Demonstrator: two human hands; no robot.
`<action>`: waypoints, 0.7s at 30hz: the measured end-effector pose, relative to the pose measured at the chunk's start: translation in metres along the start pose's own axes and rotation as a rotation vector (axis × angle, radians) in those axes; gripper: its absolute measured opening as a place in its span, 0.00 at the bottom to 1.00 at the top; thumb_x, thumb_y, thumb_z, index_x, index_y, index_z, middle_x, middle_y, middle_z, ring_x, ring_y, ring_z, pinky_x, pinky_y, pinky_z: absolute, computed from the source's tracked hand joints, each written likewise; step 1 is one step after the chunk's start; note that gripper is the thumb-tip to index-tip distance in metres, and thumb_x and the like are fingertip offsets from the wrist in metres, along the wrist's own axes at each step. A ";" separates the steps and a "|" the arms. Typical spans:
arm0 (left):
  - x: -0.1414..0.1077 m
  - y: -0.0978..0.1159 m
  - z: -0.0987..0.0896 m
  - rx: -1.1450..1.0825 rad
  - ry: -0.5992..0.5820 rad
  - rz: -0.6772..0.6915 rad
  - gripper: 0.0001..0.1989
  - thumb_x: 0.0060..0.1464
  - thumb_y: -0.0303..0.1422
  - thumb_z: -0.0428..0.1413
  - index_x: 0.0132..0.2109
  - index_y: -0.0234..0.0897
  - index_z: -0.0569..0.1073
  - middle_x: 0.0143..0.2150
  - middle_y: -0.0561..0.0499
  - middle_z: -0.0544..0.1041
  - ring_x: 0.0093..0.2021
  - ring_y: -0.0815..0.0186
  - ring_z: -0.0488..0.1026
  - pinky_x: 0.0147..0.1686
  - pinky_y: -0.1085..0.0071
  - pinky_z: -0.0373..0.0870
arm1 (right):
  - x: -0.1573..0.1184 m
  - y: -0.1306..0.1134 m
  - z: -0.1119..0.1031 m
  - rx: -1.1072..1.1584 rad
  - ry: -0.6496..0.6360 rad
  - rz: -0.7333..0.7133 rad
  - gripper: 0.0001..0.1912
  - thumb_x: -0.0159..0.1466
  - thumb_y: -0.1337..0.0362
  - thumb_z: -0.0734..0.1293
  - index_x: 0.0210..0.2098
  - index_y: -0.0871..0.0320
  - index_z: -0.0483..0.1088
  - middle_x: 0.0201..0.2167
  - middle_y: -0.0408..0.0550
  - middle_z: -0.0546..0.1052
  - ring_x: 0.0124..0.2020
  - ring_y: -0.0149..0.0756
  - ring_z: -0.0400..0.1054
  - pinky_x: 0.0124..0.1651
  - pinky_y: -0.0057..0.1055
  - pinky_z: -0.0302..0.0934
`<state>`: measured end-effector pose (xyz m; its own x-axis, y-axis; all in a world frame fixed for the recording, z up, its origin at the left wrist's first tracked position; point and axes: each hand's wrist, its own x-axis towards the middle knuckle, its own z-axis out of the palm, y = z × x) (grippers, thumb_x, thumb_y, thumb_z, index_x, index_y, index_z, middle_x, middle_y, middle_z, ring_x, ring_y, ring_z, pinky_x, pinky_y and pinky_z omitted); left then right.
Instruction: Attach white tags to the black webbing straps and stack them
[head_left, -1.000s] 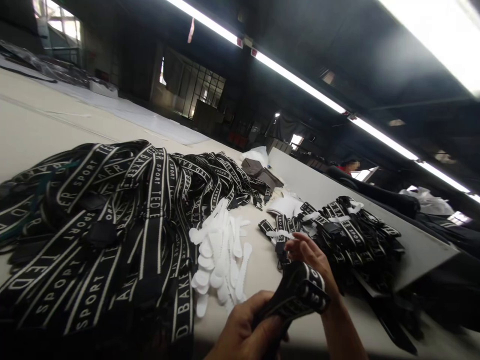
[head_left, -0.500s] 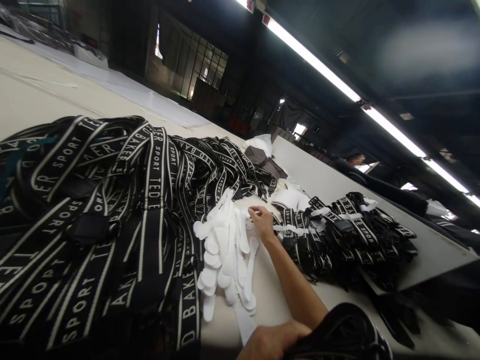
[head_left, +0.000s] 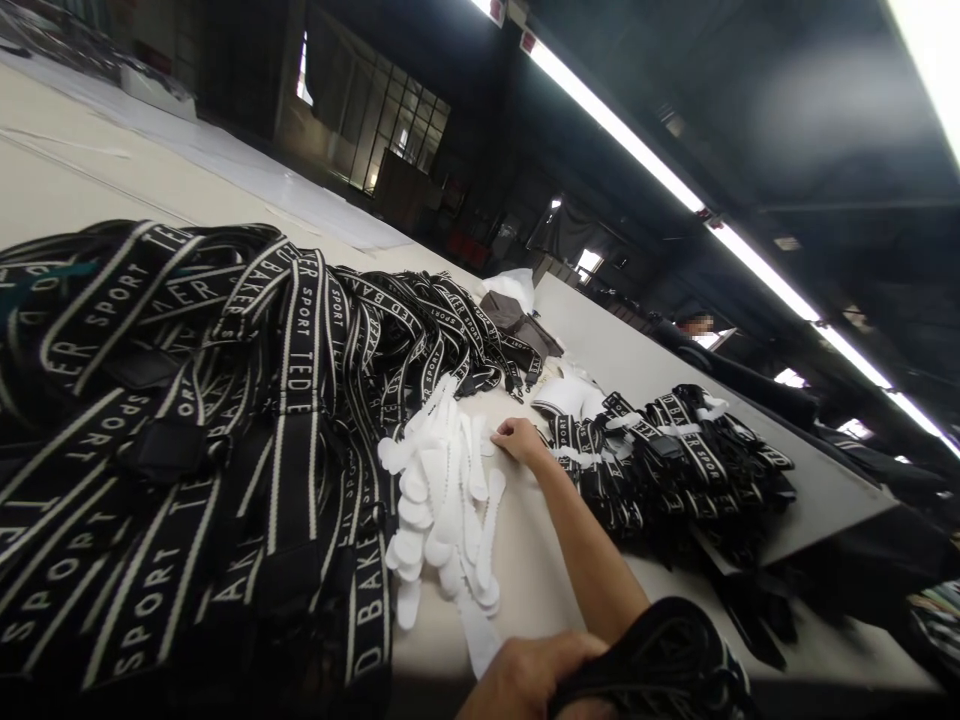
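Note:
My left hand [head_left: 517, 675], low in the view, is closed around a coiled black webbing strap [head_left: 649, 660] with pale edging. My right hand [head_left: 519, 440] reaches across the table, fingertips pinched together at the rounded end of a white strip [head_left: 486, 440]. That strip lies at the right edge of a loose heap of white notched strips [head_left: 439, 490] with rounded ends. Left of the heap rises a large pile of black lettered straps [head_left: 300, 400]. On the right lie strap bundles [head_left: 675, 460] with white strips around some of them.
Pale tabletop [head_left: 525, 540] shows between the heap and the bundles. Grey-brown folded material [head_left: 517, 320] and a white bag [head_left: 514, 288] sit at the far end. A light panel [head_left: 592, 320] runs along the right side. A person [head_left: 697, 330] is in the background.
My right hand's fingers have drawn closer together at the strip's end. My left hand still holds the coiled strap. The whole view has shifted slightly, with things now further left.

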<state>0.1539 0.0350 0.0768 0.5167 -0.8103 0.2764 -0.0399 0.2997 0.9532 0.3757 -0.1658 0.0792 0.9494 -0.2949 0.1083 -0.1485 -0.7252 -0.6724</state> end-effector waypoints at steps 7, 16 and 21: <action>0.001 -0.009 0.004 0.024 0.028 0.044 0.21 0.58 0.47 0.55 0.50 0.36 0.77 0.36 0.49 0.78 0.33 0.65 0.71 0.32 0.75 0.64 | -0.018 -0.001 0.007 0.484 0.136 0.089 0.08 0.57 0.62 0.71 0.28 0.60 0.71 0.26 0.46 0.78 0.20 0.29 0.71 0.22 0.22 0.63; 0.003 -0.002 0.007 -0.125 0.025 0.057 0.23 0.59 0.51 0.52 0.46 0.35 0.75 0.31 0.50 0.72 0.27 0.70 0.65 0.26 0.75 0.59 | -0.045 -0.016 -0.077 1.028 0.375 0.051 0.09 0.58 0.65 0.71 0.29 0.58 0.65 0.24 0.42 0.78 0.28 0.27 0.75 0.25 0.16 0.67; 0.011 0.004 0.002 -0.292 0.149 -0.127 0.25 0.55 0.53 0.56 0.46 0.35 0.72 0.28 0.51 0.74 0.23 0.70 0.67 0.23 0.76 0.61 | -0.125 -0.027 -0.135 1.176 0.373 -0.094 0.15 0.51 0.65 0.76 0.28 0.58 0.64 0.29 0.43 0.79 0.21 0.23 0.72 0.20 0.13 0.63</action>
<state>0.1578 0.0262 0.0835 0.6214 -0.7748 0.1161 0.2680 0.3495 0.8978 0.2238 -0.1931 0.1823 0.7776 -0.5706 0.2641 0.4378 0.1897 -0.8788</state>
